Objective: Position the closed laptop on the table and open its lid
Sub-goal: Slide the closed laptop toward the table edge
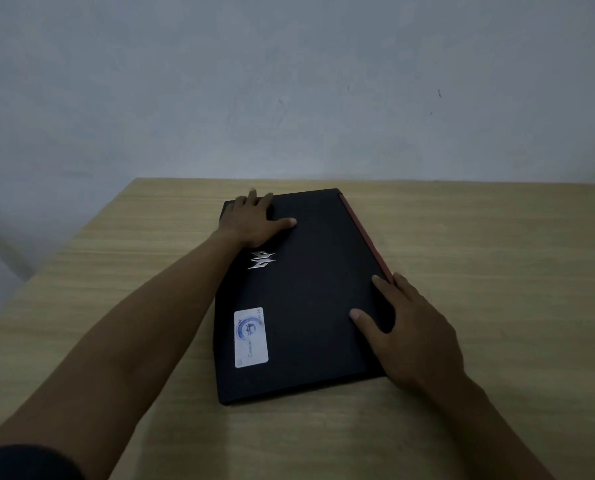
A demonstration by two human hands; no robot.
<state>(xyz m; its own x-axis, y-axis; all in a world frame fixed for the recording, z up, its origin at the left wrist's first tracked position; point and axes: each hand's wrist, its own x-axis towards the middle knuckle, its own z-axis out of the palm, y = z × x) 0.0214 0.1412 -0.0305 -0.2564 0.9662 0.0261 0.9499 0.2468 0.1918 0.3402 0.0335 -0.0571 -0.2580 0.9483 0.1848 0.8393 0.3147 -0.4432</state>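
A closed black laptop (316, 292) lies flat on the light wooden table (479, 244), turned so its long side runs away from me. Its lid carries a silver logo and a white sticker near the front left. A red strip runs along its right edge. My left hand (254, 220) rests on the far left corner, fingers wrapped over the far edge, thumb on the lid. My right hand (410, 327) grips the near right edge, thumb and forefinger on the lid, other fingers down the side.
A plain grey-white wall (289, 81) stands right behind the table's far edge. The table's left edge (64, 251) slants toward me, with floor beyond it. Bare wood surrounds the laptop on all sides.
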